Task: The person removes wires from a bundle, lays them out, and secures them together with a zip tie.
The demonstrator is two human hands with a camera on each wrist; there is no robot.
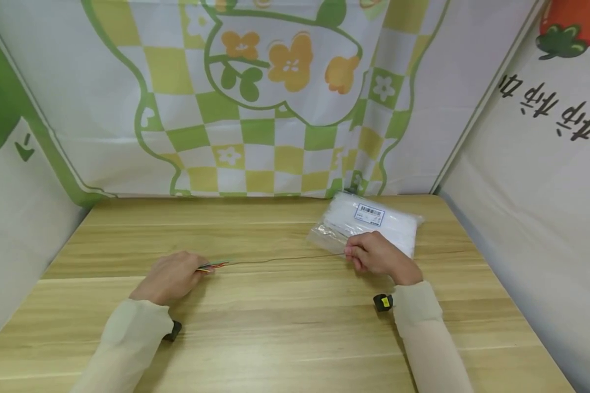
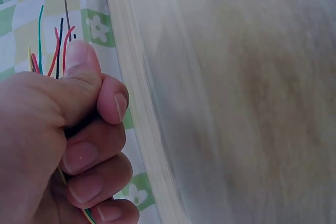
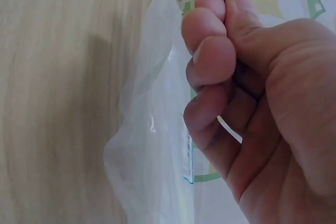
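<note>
The left hand (image 1: 171,277), fingers curled, grips coloured wires (image 1: 215,265); the right hand (image 1: 379,256) pinches one thin dark wire (image 1: 305,257). I think gentle, even tension would avoid tangles.

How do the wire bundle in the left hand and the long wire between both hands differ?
The wire bundle shows several colours, including red, yellow and green; the long wire is one brownish strand. The bundle's front ends stop near the left hand; the long wire reaches the right hand, which pinches it. All strands look thin.
</note>
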